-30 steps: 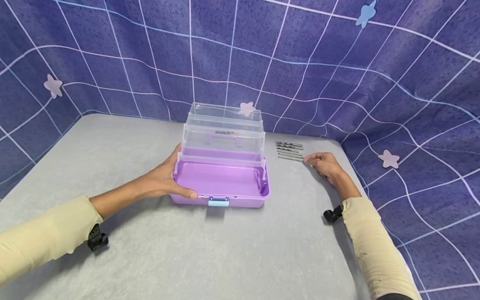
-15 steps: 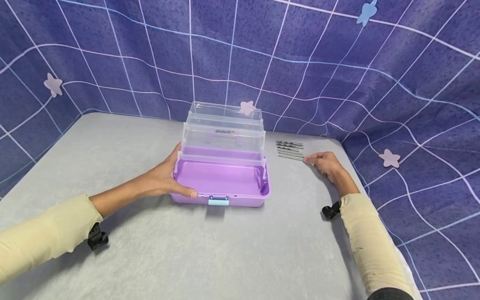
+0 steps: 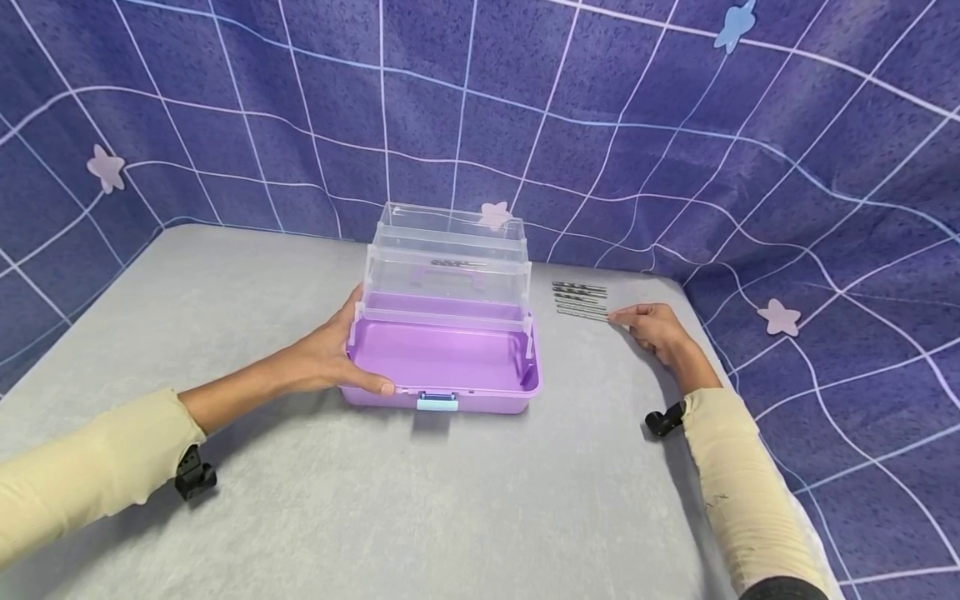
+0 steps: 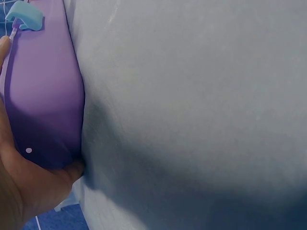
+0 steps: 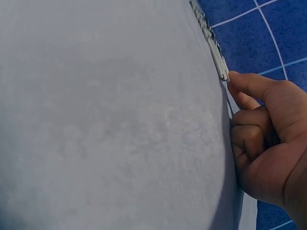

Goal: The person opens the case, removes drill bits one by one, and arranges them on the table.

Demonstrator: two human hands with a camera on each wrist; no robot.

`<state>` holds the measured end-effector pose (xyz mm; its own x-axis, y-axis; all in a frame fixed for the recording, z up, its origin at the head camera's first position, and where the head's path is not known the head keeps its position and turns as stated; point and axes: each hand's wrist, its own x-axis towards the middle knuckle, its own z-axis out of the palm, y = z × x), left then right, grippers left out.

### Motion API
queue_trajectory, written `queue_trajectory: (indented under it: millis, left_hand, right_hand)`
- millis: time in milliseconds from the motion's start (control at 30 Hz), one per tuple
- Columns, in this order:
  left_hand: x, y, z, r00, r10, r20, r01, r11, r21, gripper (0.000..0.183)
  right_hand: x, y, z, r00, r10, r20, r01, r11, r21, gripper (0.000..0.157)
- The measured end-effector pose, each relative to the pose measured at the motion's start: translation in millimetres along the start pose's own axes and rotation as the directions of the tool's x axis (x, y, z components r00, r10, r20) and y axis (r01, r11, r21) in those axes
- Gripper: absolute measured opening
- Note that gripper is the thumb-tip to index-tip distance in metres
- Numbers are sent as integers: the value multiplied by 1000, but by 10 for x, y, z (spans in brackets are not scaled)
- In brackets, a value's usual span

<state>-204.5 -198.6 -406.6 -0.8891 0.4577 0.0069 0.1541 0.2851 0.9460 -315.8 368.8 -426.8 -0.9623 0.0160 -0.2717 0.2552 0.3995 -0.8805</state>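
Note:
An opened purple toolbox with tiered clear trays stands mid-table in the head view. My left hand grips its left side, thumb along the front rim; the other fingers are mostly hidden behind the wall. To the right of the box several metal drill bits lie side by side. My right hand pinches the right end of the nearest drill bit between thumb and index finger. In the right wrist view that hand has its fingertips at the drill bits' ends, other fingers curled.
More drill bits show in an upper clear tray. A light blue latch is on the box's front. The grey table is bordered behind and at right by a blue gridded curtain with star shapes.
Both hands keep their places over the last second. The right forearm shifts only very slightly; the box and drill bits stay put.

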Motion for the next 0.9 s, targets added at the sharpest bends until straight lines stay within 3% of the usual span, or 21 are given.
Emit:
queue_trajectory:
  millis: [133,600,800,900]
  left_hand:
    - [-6,-4,6,1000,-4,1,4,1000,3,162]
    - [-11,-2,2,1000,-10,-2,10,1000,1,164]
    - [-4,-2,2,1000,-7,-7,7,1000,14,162]
    - [-1,-3,4,1000,-5,-6,5,1000,11,161]
  right_hand:
    - [-15,-35,6,1000,-1,9,1,999,33,8]
    - [13,-397,75,996,-85,-22,86,996,25,16]
    - [18,-535,188,986,-159,-43,162,984,69,6]
    - [22,-591,266,970,-237,-58,240,970,48,11]
